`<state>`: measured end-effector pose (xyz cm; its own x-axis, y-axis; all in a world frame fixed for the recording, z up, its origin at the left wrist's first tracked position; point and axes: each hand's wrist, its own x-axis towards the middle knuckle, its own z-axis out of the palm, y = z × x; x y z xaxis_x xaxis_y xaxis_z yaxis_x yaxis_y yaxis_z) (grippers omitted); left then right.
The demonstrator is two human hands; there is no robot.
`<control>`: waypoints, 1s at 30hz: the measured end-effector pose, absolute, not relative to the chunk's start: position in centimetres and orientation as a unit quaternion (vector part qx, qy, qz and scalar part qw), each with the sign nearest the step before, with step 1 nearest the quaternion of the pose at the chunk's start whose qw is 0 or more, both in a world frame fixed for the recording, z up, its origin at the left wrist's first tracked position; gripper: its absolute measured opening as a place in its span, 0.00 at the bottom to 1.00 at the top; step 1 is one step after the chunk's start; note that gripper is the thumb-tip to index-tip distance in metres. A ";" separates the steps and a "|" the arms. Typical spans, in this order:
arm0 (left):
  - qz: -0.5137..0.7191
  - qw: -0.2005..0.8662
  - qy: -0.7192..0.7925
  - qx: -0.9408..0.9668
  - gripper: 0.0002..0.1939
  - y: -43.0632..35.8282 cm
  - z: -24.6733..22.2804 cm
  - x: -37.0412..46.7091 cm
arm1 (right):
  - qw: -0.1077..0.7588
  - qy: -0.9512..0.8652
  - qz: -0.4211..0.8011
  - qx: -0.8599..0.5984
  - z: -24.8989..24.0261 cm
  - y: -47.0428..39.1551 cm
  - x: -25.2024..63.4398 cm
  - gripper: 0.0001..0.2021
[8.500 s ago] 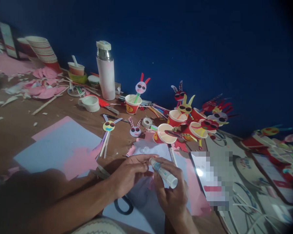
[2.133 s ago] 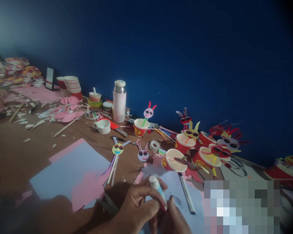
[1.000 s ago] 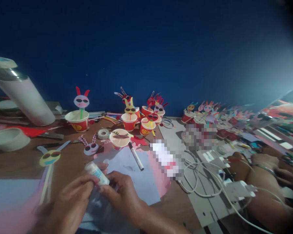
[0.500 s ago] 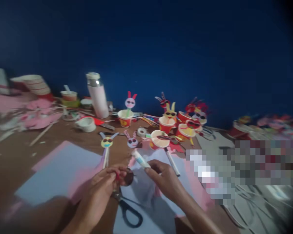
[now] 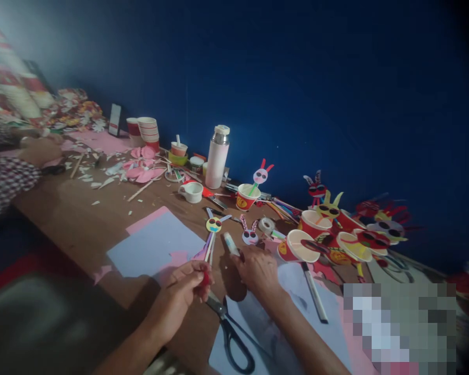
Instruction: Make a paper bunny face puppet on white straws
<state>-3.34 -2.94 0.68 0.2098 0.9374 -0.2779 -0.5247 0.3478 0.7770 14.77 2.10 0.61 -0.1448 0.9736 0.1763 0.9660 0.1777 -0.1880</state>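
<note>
My left hand point(image 5: 189, 284) pinches a small red piece point(image 5: 205, 278), mostly hidden by the fingers. My right hand point(image 5: 259, 271) reaches forward, palm down, its fingertips closed at the lower end of a white glue stick point(image 5: 230, 244) that appears to lie on the table. Beyond the glue stick are a yellow paper rabbit face point(image 5: 213, 224) on a stick and a pale rabbit face point(image 5: 250, 237) with striped ears. Black-handled scissors point(image 5: 234, 338) lie below my hands, partly over a bluish-white sheet point(image 5: 297, 291).
A black-and-white marker point(image 5: 316, 294) rests on the sheet. Red paper cups point(image 5: 299, 247) with paper rabbits stand right. Farther back are a tape roll point(image 5: 266, 225), a white cup point(image 5: 191, 192) and a pink thermos point(image 5: 218, 161). Another person's checkered sleeve point(image 5: 8, 185) shows at left.
My view has swung left, bringing the other person's arms into sight. My right hand has moved the glue stick away from my left hand, toward the rabbit faces. The left still pinches the red piece.
</note>
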 end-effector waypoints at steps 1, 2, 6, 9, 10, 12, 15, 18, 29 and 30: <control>0.499 0.728 0.380 0.276 0.06 -3.0 0.4 -3.3 | 0.133 -0.757 0.018 -0.639 0.6 2.0 14.7 0.10; 0.496 0.726 0.385 0.282 0.06 -3.0 0.2 -3.3 | 0.138 -0.757 0.022 -0.638 0.7 1.7 14.8 0.11; 0.479 0.712 0.416 0.301 0.07 -2.9 0.1 -2.7 | 0.178 -0.773 0.051 -0.607 1.1 -0.8 16.3 0.07; 0.447 0.742 0.404 0.294 0.09 -2.7 0.7 -1.5 | 0.290 -0.791 0.063 -0.535 1.5 -3.1 17.6 0.04; 0.433 0.757 0.394 0.290 0.10 -2.6 0.9 -1.0 | 0.324 -0.794 0.062 -0.511 1.7 -3.8 17.9 0.04; 0.401 0.787 0.373 0.286 0.11 -2.6 1.4 0.0 | 0.362 -0.799 0.065 -0.475 2.0 -4.8 18.5 0.06; 0.340 0.826 0.349 0.284 0.13 -2.5 1.7 1.2 | 0.380 -0.809 0.068 -0.443 2.5 -6.0 19.2 0.10; 0.279 0.855 0.333 0.283 0.17 -2.7 1.7 2.0 | 0.383 -0.816 0.063 -0.428 2.9 -6.8 19.5 0.11; 0.198 0.875 0.344 0.276 0.16 -3.2 1.0 3.8 | 0.345 -0.843 0.009 -0.413 2.5 -7.7 20.8 0.08; 0.199 0.875 0.348 0.271 0.17 -3.2 1.0 3.9 | 0.352 -0.839 0.017 -0.415 2.5 -7.8 20.9 0.08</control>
<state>3.92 -3.22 1.01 0.6778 0.5374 -0.5018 -0.1601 0.7739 0.6127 20.89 -7.79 2.50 -0.4083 0.7081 0.5761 0.6841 0.6552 -0.3204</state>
